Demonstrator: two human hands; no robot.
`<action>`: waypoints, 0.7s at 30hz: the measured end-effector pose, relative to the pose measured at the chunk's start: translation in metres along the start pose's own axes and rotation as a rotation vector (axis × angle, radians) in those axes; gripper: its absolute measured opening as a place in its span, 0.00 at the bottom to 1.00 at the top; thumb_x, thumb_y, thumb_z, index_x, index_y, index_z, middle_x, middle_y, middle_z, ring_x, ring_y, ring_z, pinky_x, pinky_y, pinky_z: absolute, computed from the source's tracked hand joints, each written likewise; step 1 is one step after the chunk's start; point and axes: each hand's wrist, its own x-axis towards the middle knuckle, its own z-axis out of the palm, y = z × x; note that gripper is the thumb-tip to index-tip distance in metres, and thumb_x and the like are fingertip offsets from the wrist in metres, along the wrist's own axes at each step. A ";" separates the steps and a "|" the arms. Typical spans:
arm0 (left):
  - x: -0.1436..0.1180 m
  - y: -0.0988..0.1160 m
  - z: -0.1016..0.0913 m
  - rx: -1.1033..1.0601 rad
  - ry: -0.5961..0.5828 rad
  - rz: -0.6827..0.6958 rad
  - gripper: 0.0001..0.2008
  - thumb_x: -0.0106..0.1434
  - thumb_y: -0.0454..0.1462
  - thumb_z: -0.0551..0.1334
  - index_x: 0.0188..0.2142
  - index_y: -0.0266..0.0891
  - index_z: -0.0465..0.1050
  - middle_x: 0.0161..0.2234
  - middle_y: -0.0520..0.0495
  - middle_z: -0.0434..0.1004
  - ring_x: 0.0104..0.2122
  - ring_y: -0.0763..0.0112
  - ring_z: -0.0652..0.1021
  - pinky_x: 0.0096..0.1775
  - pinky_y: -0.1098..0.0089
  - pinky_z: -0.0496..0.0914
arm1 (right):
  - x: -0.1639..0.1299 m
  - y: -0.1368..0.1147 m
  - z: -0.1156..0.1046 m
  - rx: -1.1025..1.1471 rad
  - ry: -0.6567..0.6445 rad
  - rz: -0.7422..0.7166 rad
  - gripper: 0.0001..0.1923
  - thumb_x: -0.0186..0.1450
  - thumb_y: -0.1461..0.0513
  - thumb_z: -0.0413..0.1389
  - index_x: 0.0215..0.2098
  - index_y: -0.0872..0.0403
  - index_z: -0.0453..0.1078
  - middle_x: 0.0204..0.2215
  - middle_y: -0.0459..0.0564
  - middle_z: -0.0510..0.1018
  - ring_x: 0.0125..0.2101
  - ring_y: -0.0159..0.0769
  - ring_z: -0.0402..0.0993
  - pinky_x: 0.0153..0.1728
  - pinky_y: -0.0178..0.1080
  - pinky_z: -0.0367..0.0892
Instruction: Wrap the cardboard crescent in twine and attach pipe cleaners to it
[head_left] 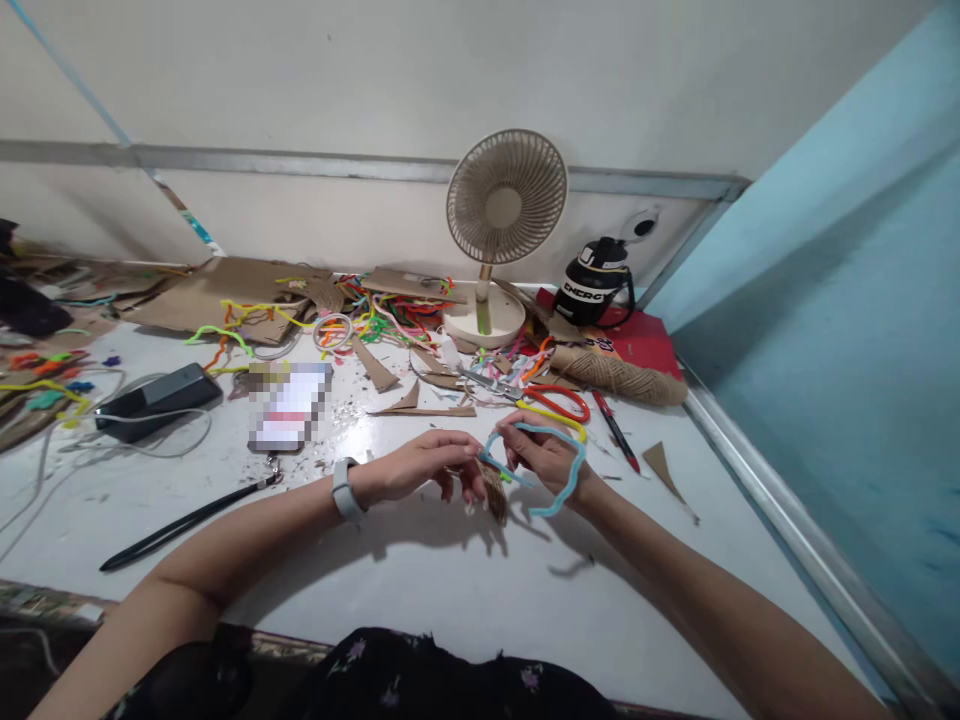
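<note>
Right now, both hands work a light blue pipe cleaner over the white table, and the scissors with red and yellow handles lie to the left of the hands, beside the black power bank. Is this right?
Not quite. The head view shows the scissors behind the right hand, near the twine roll, not beside the black power bank. Otherwise correct: both hands, left hand too, work the light blue pipe cleaner over the white table.

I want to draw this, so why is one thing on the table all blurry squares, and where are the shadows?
Head view: the phone is blurred into squares; the table shows glare near the cardboard scraps and soft shadows under both hands; the wall rail bends from lens distortion.
</note>
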 end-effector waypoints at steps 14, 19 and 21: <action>0.001 -0.003 0.002 -0.031 -0.059 -0.005 0.18 0.63 0.49 0.61 0.37 0.34 0.69 0.37 0.39 0.80 0.32 0.70 0.79 0.26 0.76 0.70 | -0.003 -0.002 -0.004 -0.225 0.045 -0.139 0.24 0.63 0.42 0.53 0.33 0.53 0.72 0.17 0.44 0.71 0.19 0.31 0.68 0.22 0.34 0.63; 0.003 -0.008 -0.001 0.101 -0.060 0.005 0.21 0.63 0.52 0.60 0.38 0.34 0.69 0.37 0.38 0.80 0.32 0.69 0.79 0.25 0.76 0.71 | -0.005 -0.006 -0.006 -0.409 -0.003 -0.370 0.18 0.68 0.50 0.51 0.33 0.53 0.74 0.21 0.46 0.75 0.22 0.31 0.70 0.25 0.34 0.65; 0.003 -0.010 0.000 0.186 -0.038 0.021 0.21 0.63 0.53 0.58 0.38 0.34 0.69 0.36 0.38 0.80 0.31 0.70 0.79 0.25 0.76 0.70 | -0.006 -0.005 -0.005 -0.528 0.008 -0.547 0.15 0.69 0.54 0.50 0.33 0.52 0.75 0.24 0.48 0.76 0.24 0.32 0.71 0.27 0.35 0.66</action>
